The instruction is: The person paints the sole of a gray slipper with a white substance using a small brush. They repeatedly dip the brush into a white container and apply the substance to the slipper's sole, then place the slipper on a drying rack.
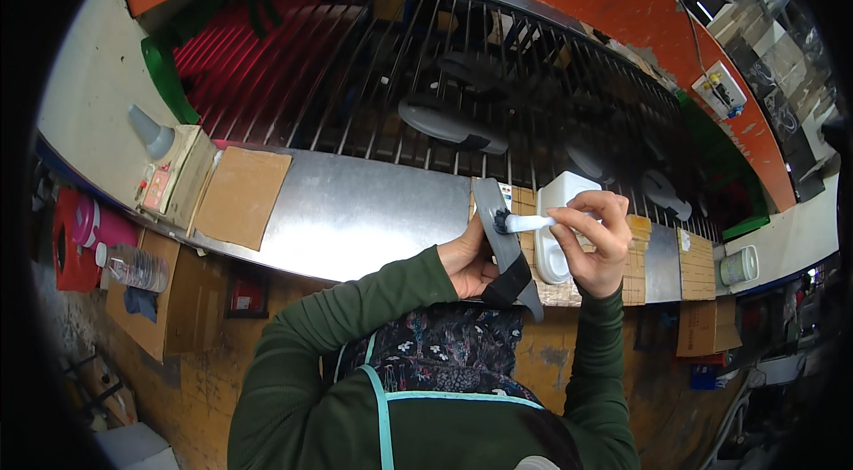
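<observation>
Both hands busy — left hand (468, 258) grips a grey sole (504, 243), right hand (597, 239) fingers pinch a white brush (524, 223).

A grey shoe sole (503, 243) stands upright, a white-handled brush (526, 223) touching its upper part.

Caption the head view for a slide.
Left hand holds a grey shoe sole; right hand presses a white-handled brush to it.

A small tan box (173, 175) with an orange and pink label (157, 188) sits at the left end of the tabletop (355, 212). Far right stands a little round white tub (738, 265) with a green label. A clear plastic bottle (133, 266) lies low on the left, beside a red and pink tub (82, 235).
</observation>
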Tool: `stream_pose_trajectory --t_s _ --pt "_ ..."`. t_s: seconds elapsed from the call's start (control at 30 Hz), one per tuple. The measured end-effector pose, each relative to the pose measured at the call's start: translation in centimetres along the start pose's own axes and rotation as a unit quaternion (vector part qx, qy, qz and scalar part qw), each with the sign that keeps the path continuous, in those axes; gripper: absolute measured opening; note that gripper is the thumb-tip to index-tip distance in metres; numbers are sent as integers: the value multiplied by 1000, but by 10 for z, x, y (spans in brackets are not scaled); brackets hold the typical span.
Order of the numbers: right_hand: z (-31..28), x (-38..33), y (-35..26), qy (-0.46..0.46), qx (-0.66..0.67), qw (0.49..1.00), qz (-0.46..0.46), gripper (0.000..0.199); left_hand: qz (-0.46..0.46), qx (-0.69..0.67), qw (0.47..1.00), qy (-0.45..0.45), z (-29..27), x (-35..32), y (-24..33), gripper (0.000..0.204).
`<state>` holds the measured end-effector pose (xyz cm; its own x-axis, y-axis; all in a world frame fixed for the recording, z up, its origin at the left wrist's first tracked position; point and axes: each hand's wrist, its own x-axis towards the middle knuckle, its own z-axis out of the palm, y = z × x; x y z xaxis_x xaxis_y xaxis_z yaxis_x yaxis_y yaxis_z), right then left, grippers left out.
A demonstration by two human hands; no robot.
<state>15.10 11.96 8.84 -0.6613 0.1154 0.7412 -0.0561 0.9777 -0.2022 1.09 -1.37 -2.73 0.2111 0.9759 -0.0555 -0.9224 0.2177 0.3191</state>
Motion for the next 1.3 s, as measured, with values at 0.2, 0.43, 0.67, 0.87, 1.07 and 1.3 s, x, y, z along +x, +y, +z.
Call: stream_pose_trajectory --t_s 0.2,0.43,0.67,0.87,1.07,1.3 --pt "1 -2 5 -19 -6 1000 -6 25 -30 -47 998 -34 3 -2 -1 77" --pt "3 -5 9 -42 -21 999 -4 28 -47 -18 998 33 14 -5 0 85" --pt "7 -9 12 -38 -20 999 5 20 -55 10 997 51 24 -7 4 92" --pt "8 -14 14 -42 -19 999 1 21 -61 20 998 27 31 -9 7 96" --pt "6 -19 15 -65 -28 997 -3 24 -63 49 995 64 32 -5 6 100" --pt "7 -27 17 -55 -15 998 -1 21 -91 35 995 35 24 -7 5 99"
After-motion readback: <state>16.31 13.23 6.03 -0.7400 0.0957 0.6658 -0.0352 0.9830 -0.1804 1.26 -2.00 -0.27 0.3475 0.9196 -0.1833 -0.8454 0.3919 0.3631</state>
